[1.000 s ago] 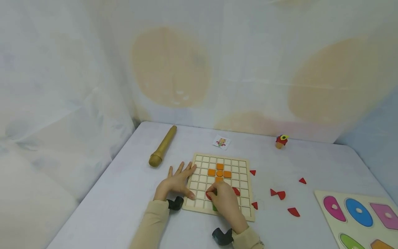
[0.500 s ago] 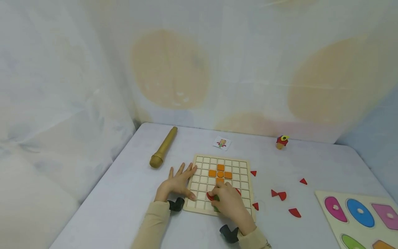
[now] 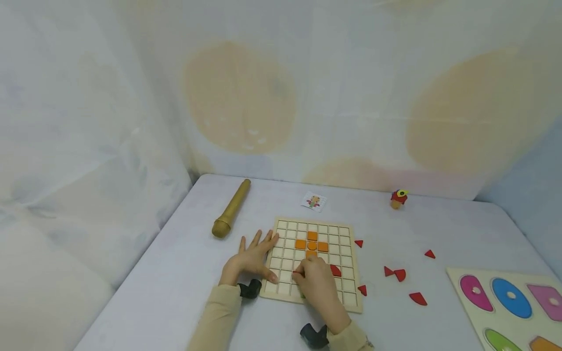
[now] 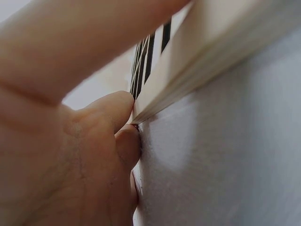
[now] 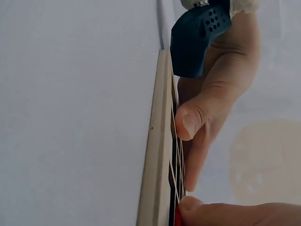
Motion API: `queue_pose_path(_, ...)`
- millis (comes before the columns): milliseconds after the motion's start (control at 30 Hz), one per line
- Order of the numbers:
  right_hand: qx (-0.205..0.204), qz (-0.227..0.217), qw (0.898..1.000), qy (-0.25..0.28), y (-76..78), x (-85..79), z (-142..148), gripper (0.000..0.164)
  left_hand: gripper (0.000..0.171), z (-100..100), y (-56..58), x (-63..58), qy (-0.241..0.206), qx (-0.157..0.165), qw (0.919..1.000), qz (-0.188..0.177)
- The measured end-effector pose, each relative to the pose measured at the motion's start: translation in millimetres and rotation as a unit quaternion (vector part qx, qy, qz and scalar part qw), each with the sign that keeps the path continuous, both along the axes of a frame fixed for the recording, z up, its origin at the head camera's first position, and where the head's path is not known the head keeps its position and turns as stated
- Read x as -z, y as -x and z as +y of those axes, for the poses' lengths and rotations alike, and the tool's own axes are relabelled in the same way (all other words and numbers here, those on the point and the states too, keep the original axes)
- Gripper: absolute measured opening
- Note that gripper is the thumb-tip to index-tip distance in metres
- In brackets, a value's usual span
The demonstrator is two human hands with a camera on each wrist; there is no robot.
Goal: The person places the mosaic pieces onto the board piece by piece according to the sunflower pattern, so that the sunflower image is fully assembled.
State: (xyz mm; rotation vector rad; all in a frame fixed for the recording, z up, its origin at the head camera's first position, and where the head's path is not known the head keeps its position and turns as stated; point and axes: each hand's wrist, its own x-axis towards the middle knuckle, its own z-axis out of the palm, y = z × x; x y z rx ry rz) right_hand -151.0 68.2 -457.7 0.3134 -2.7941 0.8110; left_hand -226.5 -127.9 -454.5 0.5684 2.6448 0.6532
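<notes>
A wooden grid board lies on the table, with orange tiles set in a cross and a round one at their middle. My left hand lies spread at the board's left edge, thumb and index finger over the rim; the left wrist view shows its fingers against the edge. With thumb and finger my right hand pinches a red tile low on the grid, mostly hidden under the fingertips. Just right of that hand sits another red tile with a curved edge. A green tile below is nearly covered.
Loose red pieces lie right of the board, two small triangles close to its edge. A picture card, a gold toy microphone and a parrot figure stand farther back. A shape puzzle board is at front right.
My right hand has shifted slightly at the same spot, its fingers now covering more of the red tile and the green one. The left hand stays on the board.
</notes>
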Motion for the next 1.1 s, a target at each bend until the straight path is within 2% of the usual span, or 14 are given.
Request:
queue_pose_path(167, 0.029, 0.024, 0.999, -0.006, -0.4, 3.6, -3.7, 0.025, 0.121, 0.6, -0.7, 0.5, -0.002, -0.003, 1.0, -0.003)
queue_pose_path(267, 0.019, -0.003, 1.0, 0.008, 0.4, 3.3, -0.7, 0.022, 0.121, -0.3, -0.7, 1.4, -0.002, 0.0, 1.0, -0.007)
queue_pose_path(400, 0.008, -0.067, 0.996, 0.061, 3.6, -3.5, 10.8, 0.008, 0.12, -1.7, -1.6, 1.9, -0.003, 0.003, 0.9999, -0.01)
queue_pose_path(500, 0.026, -0.098, 0.988, 0.119, 9.4, -11.5, 26.5, 0.015, 0.12, -1.9, -1.3, 1.9, -0.006, 0.002, 0.9999, -0.011)
queue_pose_path(600, 0.054, -0.107, 0.981, 0.152, 16.7, -18.4, 50.1, 0.018, 0.12, -1.3, -0.1, 2.3, -0.009, -0.002, 0.9999, -0.01)
queue_pose_path(767, 0.114, -0.13, 0.975, 0.141, 20.9, -21.5, 104.4, 0.028, 0.121, 0.7, 0.3, 1.8, -0.004, -0.008, 0.9999, -0.006)
queue_pose_path(967, 0.202, -0.193, 0.946, 0.165, 13.3, -18.2, 170.5, 0.044, 0.121, 1.1, 0.1, 1.6, -0.004, -0.006, 1.0, -0.004)
queue_pose_path(1100, 0.239, -0.215, 0.933, 0.161, 6.1, -10.9, 203.0, 0.051, 0.121, 0.8, -1.0, 0.5, -0.007, -0.005, 0.9999, -0.008)
